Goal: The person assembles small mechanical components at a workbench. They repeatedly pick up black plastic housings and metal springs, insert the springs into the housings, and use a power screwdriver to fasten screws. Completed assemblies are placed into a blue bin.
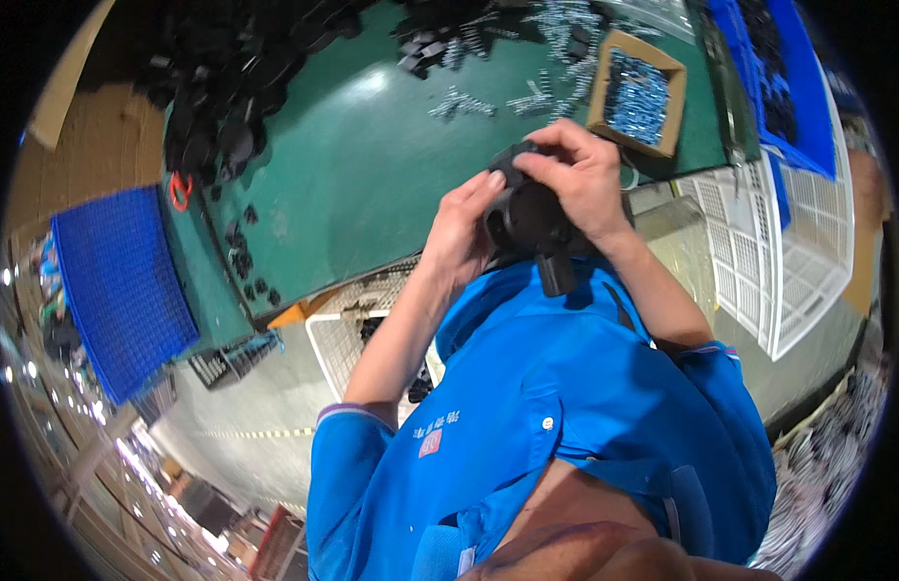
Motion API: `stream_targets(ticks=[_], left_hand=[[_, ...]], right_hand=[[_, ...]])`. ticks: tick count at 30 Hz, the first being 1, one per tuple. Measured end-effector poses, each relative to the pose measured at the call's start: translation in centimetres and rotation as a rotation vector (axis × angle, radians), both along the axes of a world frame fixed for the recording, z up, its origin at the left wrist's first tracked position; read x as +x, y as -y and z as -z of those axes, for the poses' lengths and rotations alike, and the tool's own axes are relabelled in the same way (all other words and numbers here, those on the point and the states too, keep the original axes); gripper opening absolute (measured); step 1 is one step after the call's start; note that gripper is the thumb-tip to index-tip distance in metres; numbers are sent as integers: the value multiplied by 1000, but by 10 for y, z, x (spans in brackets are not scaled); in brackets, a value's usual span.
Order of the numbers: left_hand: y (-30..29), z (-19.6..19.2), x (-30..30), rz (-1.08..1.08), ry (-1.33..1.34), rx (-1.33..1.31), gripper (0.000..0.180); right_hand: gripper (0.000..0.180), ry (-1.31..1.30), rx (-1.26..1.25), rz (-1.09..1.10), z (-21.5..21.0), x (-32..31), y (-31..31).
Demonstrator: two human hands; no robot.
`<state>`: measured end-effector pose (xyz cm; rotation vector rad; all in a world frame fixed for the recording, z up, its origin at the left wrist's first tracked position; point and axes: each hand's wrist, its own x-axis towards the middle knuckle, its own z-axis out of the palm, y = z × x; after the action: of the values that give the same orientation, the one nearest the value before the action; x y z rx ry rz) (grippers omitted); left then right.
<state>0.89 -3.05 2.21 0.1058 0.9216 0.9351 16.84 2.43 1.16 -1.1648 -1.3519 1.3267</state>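
Observation:
Close to my body, at the near edge of the green worktable (343, 165), I hold a black plastic part (532, 218) with a rounded body and a short tube pointing toward me. My left hand (459, 228) grips its left side, thumb near the top. From the right, my right hand (585, 184) bends over its far end, thumb and fingers pressed on a small dark piece there. I cannot make out that piece's shape under the fingers. Loose springs (462, 103) lie on the table beyond my hands.
An open cardboard box (676, 107) of small bluish metal parts stands right of my hands. Black parts (217, 87) pile up far left, with a red-handled tool (180, 192) nearby. Blue crate (125, 281) stands left; white baskets (740, 223) and a blue bin (808, 126) stand right.

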Motion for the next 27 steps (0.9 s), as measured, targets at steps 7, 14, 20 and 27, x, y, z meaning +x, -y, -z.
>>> stream_targets(ticks=[7, 14, 20, 27], left_hand=[[38, -9, 38, -236, -139, 99, 37], [-5, -48, -8, 136, -935, 579, 43], [-27, -12, -19, 423, -1681, 1021, 43], [-19, 26, -14, 300, -1613, 1008, 44]], right_hand=[[15, -50, 45, -186, -15, 20, 11], [19, -209, 73, -297, -16, 26, 3], [18, 237, 450, -173, 38, 5, -12], [14, 568, 486, -202, 47, 3, -7]])
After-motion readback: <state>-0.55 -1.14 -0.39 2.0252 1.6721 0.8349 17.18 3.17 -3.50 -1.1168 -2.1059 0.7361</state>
